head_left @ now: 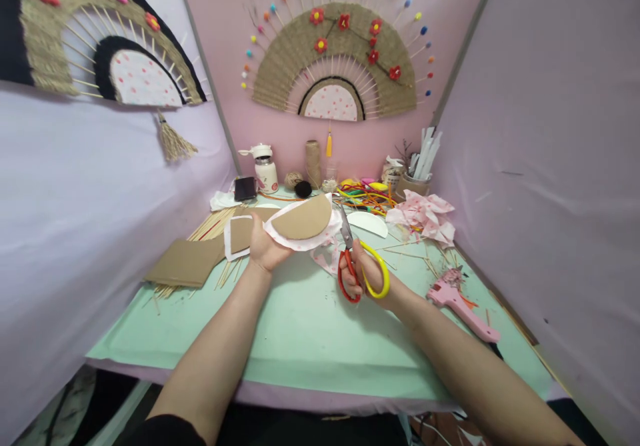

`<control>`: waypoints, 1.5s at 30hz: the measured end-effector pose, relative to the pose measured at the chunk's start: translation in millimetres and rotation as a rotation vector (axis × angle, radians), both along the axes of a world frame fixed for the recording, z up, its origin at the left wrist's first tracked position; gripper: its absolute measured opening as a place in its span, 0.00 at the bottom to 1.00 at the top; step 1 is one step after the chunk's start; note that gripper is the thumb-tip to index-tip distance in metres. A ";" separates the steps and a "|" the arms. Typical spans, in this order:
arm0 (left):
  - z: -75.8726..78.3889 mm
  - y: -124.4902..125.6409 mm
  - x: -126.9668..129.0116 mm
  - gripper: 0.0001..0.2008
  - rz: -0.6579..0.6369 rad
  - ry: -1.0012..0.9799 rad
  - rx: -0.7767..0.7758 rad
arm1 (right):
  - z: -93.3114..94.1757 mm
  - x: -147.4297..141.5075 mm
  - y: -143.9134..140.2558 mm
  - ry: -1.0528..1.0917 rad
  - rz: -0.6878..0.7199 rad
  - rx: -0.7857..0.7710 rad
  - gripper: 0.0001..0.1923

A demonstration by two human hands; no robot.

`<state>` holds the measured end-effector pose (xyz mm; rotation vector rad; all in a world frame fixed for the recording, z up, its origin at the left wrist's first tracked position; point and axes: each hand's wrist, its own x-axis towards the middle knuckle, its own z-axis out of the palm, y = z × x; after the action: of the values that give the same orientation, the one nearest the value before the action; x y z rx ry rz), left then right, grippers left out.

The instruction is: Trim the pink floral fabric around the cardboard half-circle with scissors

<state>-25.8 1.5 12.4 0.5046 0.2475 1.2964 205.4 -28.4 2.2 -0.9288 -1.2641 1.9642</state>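
Note:
My left hand (267,245) grips a half-round cardboard piece (304,218) by its left end, above the table. Polka-dot fabric (295,241) lies under the cardboard and shows as a white border along its curved edge. In my right hand (363,273) is a pair of scissors (346,229) with one red and one yellow handle loop. The blades point up, close to the right end of the fabric. Whether they touch it I cannot tell. A loose strip of the dotted fabric (326,257) hangs or lies below the piece, left of the scissors.
Cardboard sheets (185,263) and thin sticks lie left. A pink glue gun (465,309) lies right, near crumpled pink fabric (423,216). Along the back stand an open bottle (266,173), a twine spool (313,165) and coloured pipe cleaners (367,196). Decorated fans (335,59) hang on the walls.

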 end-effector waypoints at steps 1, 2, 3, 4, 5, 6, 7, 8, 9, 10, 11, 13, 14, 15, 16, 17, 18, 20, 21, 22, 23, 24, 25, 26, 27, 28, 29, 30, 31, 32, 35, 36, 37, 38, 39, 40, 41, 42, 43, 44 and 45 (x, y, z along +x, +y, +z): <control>-0.5 0.2 -1.0 0.47 0.006 -0.002 0.012 | 0.3 0.0 0.2 0.004 0.001 0.007 0.33; -1.8 0.8 -2.2 0.47 0.020 -0.009 0.022 | 0.5 0.1 0.3 0.009 0.004 0.012 0.33; -3.9 1.9 -3.5 0.47 0.039 -0.016 0.026 | 0.6 0.0 0.4 0.014 0.011 0.013 0.34; -6.8 3.3 -4.7 0.46 0.056 -0.021 0.018 | 0.4 0.0 0.4 0.020 0.021 0.008 0.34; -10.4 5.0 -5.8 0.45 0.073 -0.024 0.003 | 0.1 0.0 0.4 0.026 0.032 0.000 0.34; -14.3 6.8 -6.8 0.43 0.085 -0.028 -0.013 | -0.2 -0.1 0.3 0.030 0.045 -0.008 0.34; -18.1 8.4 -7.8 0.41 0.075 -0.029 -0.023 | -0.6 -0.1 0.2 0.033 0.057 -0.014 0.34; -21.5 9.7 -8.8 0.40 0.058 -0.032 -0.027 | -0.9 -0.1 0.1 0.035 0.068 -0.018 0.34; -24.2 10.3 -10.0 0.40 0.038 -0.032 -0.031 | -1.0 0.0 -0.1 0.037 0.076 -0.021 0.34; -25.7 10.1 -11.4 0.41 0.015 -0.026 -0.031 | -1.0 0.0 -0.3 0.037 0.082 -0.024 0.33; -26.1 9.0 -13.2 0.43 -0.020 -0.016 -0.031 | -1.0 0.1 -0.6 0.038 0.085 -0.026 0.33; -23.3 4.1 -17.7 0.47 -0.119 0.008 -0.022 | -0.7 0.2 -1.1 0.039 0.085 -0.026 0.33; -20.7 0.6 -20.4 0.49 -0.173 0.026 -0.020 | -0.5 0.3 -1.4 0.036 0.085 -0.025 0.32; -17.8 -3.2 -23.3 0.51 -0.221 0.048 -0.023 | -0.2 0.3 -1.9 0.030 0.089 -0.023 0.32; -15.1 -7.0 -26.2 0.51 -0.260 0.073 -0.034 | 0.2 0.4 -2.4 0.017 0.100 -0.024 0.32; -12.9 -10.5 -29.1 0.50 -0.291 0.101 -0.051 | 0.7 0.5 -3.1 0.000 0.116 -0.029 0.31; -11.8 -13.4 -31.7 0.48 -0.312 0.131 -0.074 | 1.4 0.6 -4.0 -0.022 0.136 -0.035 0.31; -13.0 -16.8 -36.1 0.41 -0.319 0.205 -0.147 | 3.1 1.0 -5.9 -0.073 0.178 -0.044 0.31; -15.2 -17.1 -37.6 0.36 -0.306 0.252 -0.198 | 3.9 1.2 -6.8 -0.098 0.194 -0.043 0.31; -17.9 -16.5 -38.6 0.32 -0.287 0.309 -0.255 | 4.6 1.6 -7.6 -0.122 0.207 -0.039 0.31; -20.7 -15.2 -39.0 0.28 -0.263 0.374 -0.309 | 5.1 2.0 -8.3 -0.144 0.217 -0.034 0.31; -23.0 -13.3 -38.8 0.26 -0.244 0.450 -0.353 | 5.3 2.5 -8.7 -0.169 0.227 -0.030 0.31; -24.5 -11.3 -38.1 0.24 -0.222 0.527 -0.374 | 5.2 3.2 -9.0 -0.195 0.233 -0.026 0.31; -24.9 -9.4 -37.1 0.22 -0.208 0.611 -0.375 | 5.0 4.0 -9.1 -0.221 0.236 -0.021 0.32; -24.2 -7.9 -36.0 0.21 -0.191 0.694 -0.347 | 4.6 4.9 -9.2 -0.242 0.238 -0.006 0.32; -22.7 -7.2 -35.2 0.19 -0.172 0.774 -0.308 | 4.2 5.9 -9.3 -0.258 0.239 0.022 0.32; -20.6 -7.5 -34.8 0.18 -0.154 0.834 -0.273 | 3.9 6.9 -9.6 -0.269 0.239 0.058 0.32; -18.3 -8.9 -34.9 0.18 -0.136 0.875 -0.246 | 3.8 7.8 -10.1 -0.273 0.243 0.102 0.31; -16.4 -11.2 -35.8 0.19 -0.112 0.871 -0.232 | 3.8 8.5 -10.7 -0.279 0.247 0.135 0.30; -15.1 -14.3 -37.3 0.21 -0.090 0.833 -0.242 | 3.8 8.9 -11.5 -0.280 0.253 0.153 0.29; -15.3 -24.3 -44.0 0.25 -0.153 0.668 -0.338 | 3.2 7.9 -13.5 -0.240 0.273 0.102 0.28; -16.3 -26.6 -46.1 0.26 -0.190 0.614 -0.371 | 2.6 7.1 -13.8 -0.203 0.284 0.076 0.28; -17.2 -28.1 -47.9 0.27 -0.219 0.567 -0.394 | 1.7 6.3 -13.7 -0.161 0.293 0.057 0.27; -18.0 -28.8 -49.3 0.28 -0.243 0.528 -0.412 | 0.8 5.5 -13.3 -0.118 0.301 0.046 0.27; -18.5 -28.9 -50.1 0.28 -0.258 0.499 -0.424 | -0.2 5.0 -12.6 -0.079 0.305 0.041 0.26; -18.5 -28.4 -50.5 0.29 -0.266 0.480 -0.431 | -1.0 4.7 -11.7 -0.050 0.307 0.037 0.26; -18.3 -27.6 -50.6 0.29 -0.275 0.468 -0.438 | -1.5 4.7 -10.7 -0.033 0.304 0.032 0.26; -17.8 -26.7 -50.3 0.29 -0.285 0.462 -0.443 | -1.4 4.9 -9.9 -0.028 0.296 0.024 0.26; -17.1 -26.0 -49.9 0.28 -0.296 0.457 -0.445 | -0.7 5.3 -9.4 -0.035 0.284 0.009 0.26; -16.5 -25.4 -49.4 0.28 -0.305 0.452 -0.446 | 0.7 5.7 -9.3 -0.051 0.272 -0.008 0.26; -16.0 -25.1 -48.8 0.27 -0.314 0.446 -0.447 | 2.9 6.0 -9.6 -0.074 0.265 -0.020 0.27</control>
<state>-74.5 -23.6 -3.5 0.4211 0.7797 0.7769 211.4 -38.0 5.1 -0.8880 -1.4760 2.1648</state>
